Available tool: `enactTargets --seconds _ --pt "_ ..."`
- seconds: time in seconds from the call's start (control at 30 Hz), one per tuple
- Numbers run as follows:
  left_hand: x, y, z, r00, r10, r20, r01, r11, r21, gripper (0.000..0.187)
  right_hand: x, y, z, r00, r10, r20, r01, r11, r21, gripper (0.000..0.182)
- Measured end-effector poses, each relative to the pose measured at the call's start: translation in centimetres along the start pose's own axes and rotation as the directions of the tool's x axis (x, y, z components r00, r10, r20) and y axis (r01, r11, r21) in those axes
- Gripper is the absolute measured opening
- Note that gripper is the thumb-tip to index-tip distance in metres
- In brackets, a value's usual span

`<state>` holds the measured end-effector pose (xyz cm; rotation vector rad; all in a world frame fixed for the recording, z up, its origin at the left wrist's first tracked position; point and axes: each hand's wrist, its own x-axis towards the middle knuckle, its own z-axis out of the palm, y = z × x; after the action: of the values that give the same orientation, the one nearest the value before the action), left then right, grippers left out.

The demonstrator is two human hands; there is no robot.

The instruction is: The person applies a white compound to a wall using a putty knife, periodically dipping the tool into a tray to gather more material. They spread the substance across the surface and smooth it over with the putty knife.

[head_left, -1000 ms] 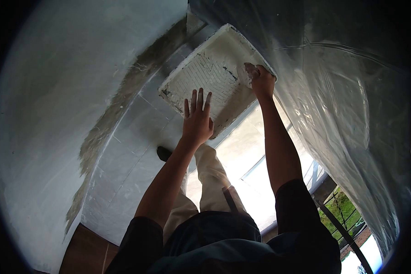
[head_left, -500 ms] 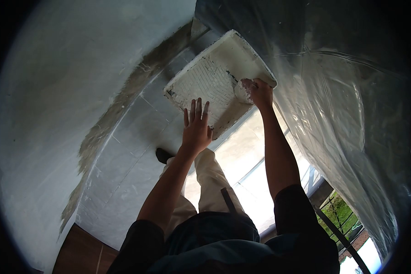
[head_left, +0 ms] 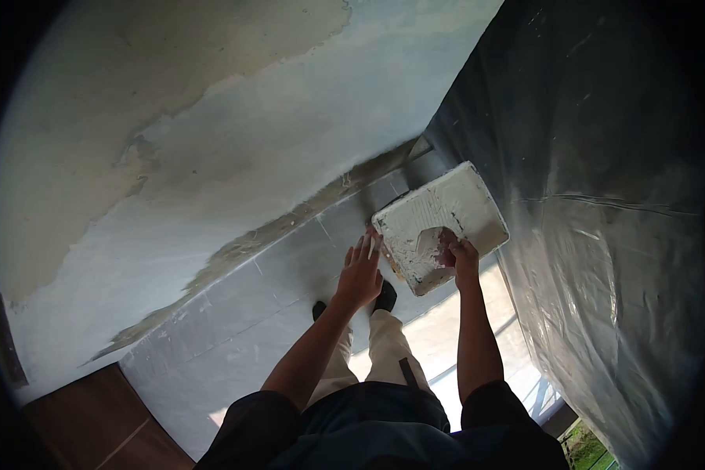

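Observation:
A paint tray (head_left: 478, 205), smeared with whitish paint and ribbed on part of its bottom, appears right of centre. My right hand (head_left: 466, 260) is closed round a paint-covered brush (head_left: 435, 244) whose head lies over the tray's lower part. At the tray's left edge is my left hand (head_left: 360, 274), its fingers stretched out and slightly apart, with nothing seen in it. Whether its fingertips touch the rim cannot be made out.
A partly painted wall (head_left: 235, 149) fills the left, with a rough unpainted strip (head_left: 266, 235) along its foot. Plastic sheeting (head_left: 580, 266) hangs at the right. Below are a grey floor (head_left: 235, 313), my shoes and a brown panel (head_left: 110, 423).
The view has shifted, showing more wall. The tray appears smaller and lower right. The brush has moved from the tray's right side to its lower middle. My left hand is now at its left edge.

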<state>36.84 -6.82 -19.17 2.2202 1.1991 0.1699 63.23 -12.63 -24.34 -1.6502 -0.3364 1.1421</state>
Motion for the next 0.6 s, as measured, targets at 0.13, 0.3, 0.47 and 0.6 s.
enactTargets --seconds 0.13,0.3,0.47,0.6 --pt "-1.6 -1.5 -5.6 0.993 -0.042 -0.110 0.043 0.999 0.009 0.076 -3.9 -1.5 5.3 0.994 0.086 0.060 -0.099 0.960 0.263 0.018" --pt "-5.3 -4.5 -12.3 0.970 -0.100 -0.221 0.110 0.993 0.034 0.075 -7.1 -3.6 12.3 0.956 0.025 0.293 -0.149 0.899 0.412 0.023" --pt "-8.4 -7.1 -18.4 0.929 -0.152 -0.338 0.175 0.984 0.038 0.074 -11.7 -9.4 21.5 0.889 -0.140 0.436 -0.143 0.820 0.555 0.024" --pt "-9.6 -8.3 -21.8 0.876 -0.115 -0.468 0.193 0.973 0.124 0.070 -14.8 -14.1 26.9 0.776 -0.306 0.552 -0.137 0.772 0.620 0.025"
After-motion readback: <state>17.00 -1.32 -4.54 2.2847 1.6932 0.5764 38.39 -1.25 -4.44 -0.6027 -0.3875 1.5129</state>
